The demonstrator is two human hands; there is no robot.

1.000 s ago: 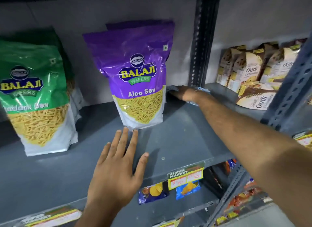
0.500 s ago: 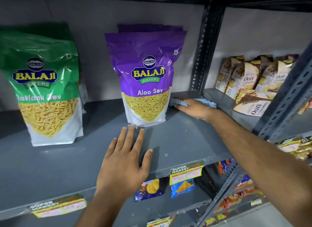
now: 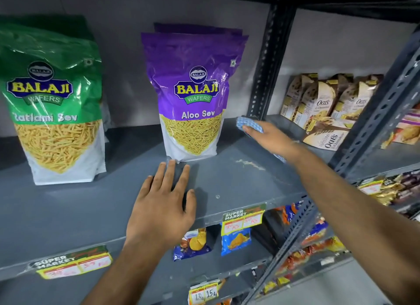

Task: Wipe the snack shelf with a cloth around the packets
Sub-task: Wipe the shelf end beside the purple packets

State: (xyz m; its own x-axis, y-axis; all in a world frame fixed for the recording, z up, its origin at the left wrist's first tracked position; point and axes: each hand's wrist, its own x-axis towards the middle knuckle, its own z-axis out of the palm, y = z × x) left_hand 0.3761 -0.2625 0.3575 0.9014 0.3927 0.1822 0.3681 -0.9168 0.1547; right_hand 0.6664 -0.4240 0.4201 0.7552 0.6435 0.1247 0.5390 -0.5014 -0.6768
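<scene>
Nearest the camera, the left hand (image 3: 162, 204) lies palm down on the grey metal snack shelf (image 3: 68, 204), close to its front edge; its grip is apart, fingers (image 3: 169, 170) spread flat and holding nothing, the fingertips just short of the base of the purple Aloo Sev packet (image 3: 193, 95). On the shelf's front lip sit two yellow and green price labels (image 3: 243, 218), one below each arm. Under the lip, small blue snack packets (image 3: 235, 240) hang on the lower tier.

Further in, the right arm reaches across from the right side. The right hand (image 3: 269, 139) presses a blue checked cloth (image 3: 246, 124) down on the shelf surface, its grip closed over the cloth, which shows past the fingertips and again below the wrist. The cloth is just right of the purple packet, near the dark perforated metal upright (image 3: 266, 61), apart from the packet itself. A pale dusty smear (image 3: 248, 164) marks the shelf just in front of that hand.

The purple packet stands upright mid shelf with more purple packets behind it. Well to its left stands the green Ratlami Sev packet (image 3: 52, 95), also upright, with others behind. Beyond the upright, on the neighbouring shelf, are brown and cream oats boxes (image 3: 322, 102), one lying flat in front of the standing ones. A plain grey wall backs it all
</scene>
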